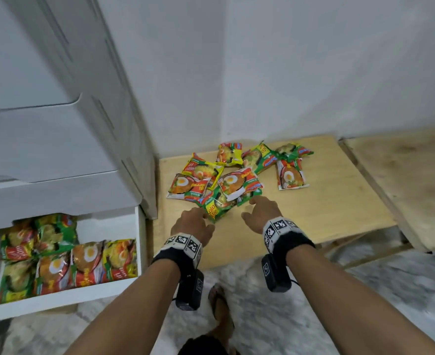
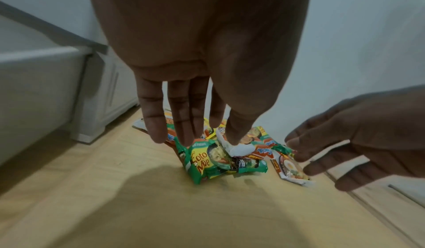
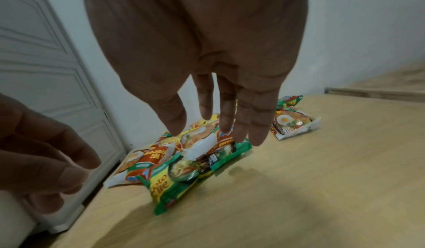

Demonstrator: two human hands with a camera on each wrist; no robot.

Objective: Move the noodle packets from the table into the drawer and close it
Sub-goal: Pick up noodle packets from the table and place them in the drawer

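Observation:
Several noodle packets lie in a loose heap on the low wooden table [image 1: 313, 213]. Nearest me is a green packet [image 1: 217, 204] [image 2: 207, 162] [image 3: 181, 177], with a red packet [image 1: 239, 184] overlapping its far edge. My left hand [image 1: 193, 222] [image 2: 190, 135] hovers at the green packet's left end, fingers straight and spread. My right hand [image 1: 258, 211] [image 3: 218, 130] reaches over its right end, fingers also straight. Neither hand holds anything. The white drawer [image 1: 65, 298] at lower left stands pulled out, with several packets [image 1: 83, 262] packed inside.
A tall white drawer cabinet [image 1: 57, 124] rises at left, right beside the table. White walls meet in a corner behind the heap. A second wooden surface [image 1: 403, 180] adjoins at right. One red packet [image 1: 290, 176] lies apart at the heap's right. My foot [image 1: 219, 303] stands on the marbled floor.

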